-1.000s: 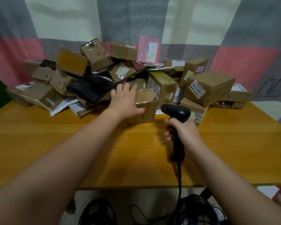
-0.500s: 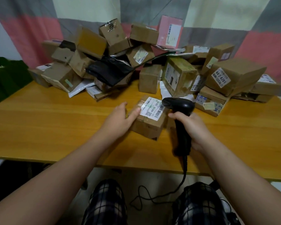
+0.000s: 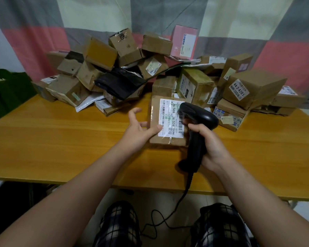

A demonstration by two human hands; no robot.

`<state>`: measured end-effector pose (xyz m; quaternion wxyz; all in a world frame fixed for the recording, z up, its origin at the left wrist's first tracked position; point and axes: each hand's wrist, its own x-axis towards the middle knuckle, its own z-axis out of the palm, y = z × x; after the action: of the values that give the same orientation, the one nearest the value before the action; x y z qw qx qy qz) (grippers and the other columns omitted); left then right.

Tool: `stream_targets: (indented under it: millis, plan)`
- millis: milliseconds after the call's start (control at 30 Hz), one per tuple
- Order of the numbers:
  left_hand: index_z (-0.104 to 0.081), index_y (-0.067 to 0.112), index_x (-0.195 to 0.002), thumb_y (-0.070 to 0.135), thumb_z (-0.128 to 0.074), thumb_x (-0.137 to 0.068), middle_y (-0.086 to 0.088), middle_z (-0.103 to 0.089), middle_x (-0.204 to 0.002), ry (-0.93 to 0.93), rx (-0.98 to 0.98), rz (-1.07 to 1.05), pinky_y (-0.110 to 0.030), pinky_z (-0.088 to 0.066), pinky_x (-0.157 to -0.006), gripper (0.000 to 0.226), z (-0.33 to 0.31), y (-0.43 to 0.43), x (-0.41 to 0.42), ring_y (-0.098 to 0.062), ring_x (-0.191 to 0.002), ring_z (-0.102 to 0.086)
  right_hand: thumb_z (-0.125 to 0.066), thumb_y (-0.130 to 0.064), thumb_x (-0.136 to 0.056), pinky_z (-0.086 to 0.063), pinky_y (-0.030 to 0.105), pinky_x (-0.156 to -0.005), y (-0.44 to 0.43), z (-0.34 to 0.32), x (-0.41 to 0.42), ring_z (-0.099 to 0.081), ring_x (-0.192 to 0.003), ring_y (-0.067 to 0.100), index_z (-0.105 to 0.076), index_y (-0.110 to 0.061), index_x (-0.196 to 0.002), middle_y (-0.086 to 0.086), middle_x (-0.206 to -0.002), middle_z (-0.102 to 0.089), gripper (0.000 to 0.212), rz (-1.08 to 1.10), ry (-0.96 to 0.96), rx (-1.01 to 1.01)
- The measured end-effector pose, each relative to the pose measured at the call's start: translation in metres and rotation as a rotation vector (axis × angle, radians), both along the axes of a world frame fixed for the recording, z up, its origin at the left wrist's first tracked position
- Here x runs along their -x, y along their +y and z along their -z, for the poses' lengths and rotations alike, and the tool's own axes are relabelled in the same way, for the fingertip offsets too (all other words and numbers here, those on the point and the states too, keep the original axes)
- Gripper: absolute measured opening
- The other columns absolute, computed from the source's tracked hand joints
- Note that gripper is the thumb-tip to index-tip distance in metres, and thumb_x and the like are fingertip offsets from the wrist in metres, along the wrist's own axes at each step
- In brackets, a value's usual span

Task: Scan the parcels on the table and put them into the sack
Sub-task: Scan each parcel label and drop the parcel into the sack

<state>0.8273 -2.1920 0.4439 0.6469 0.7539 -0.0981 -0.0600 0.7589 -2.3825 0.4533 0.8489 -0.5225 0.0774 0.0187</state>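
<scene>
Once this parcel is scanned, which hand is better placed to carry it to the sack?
Left. The left hand already grips the parcel, nearer the green sack; the right hand holds the scanner.

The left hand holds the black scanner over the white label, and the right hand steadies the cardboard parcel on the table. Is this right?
Not quite: the hands are swapped. In the head view the right hand holds the black scanner over the white label, and the left hand steadies the cardboard parcel on the table.

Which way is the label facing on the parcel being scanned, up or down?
Up. The white label lies on the parcel's top face, toward the camera, with the scanner head over its right edge.
</scene>
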Motion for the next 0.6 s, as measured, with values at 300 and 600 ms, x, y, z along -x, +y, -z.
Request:
stream_targets:
  millis: [300,600]
  plan:
    - [-0.027,0.048,-0.133,0.016,-0.075,-0.080,-0.006,-0.039,-0.139,-0.215,0.019,0.058,-0.021,-0.056,-0.073,0.078,0.003,0.008,0.003,-0.020,-0.102,-0.067,-0.064,-0.005,-0.081,-0.049,0.032,-0.079,0.008,-0.003,0.000,-0.069,-0.085,0.012,-0.072,-0.013,-0.087,-0.001,-0.089,-0.074,0.012,0.152,-0.116,0.256]
    - [-0.032,0.029,-0.121,0.031,-0.077,-0.079,0.001,-0.060,-0.109,-0.254,-0.173,-0.070,-0.024,-0.053,-0.080,0.061,-0.004,0.040,-0.017,-0.009,-0.098,-0.062,-0.073,-0.029,-0.078,-0.046,0.035,-0.090,0.026,-0.007,-0.005,-0.058,-0.105,0.015,-0.062,-0.023,-0.104,-0.002,-0.108,-0.066,0.029,0.310,-0.198,0.743]
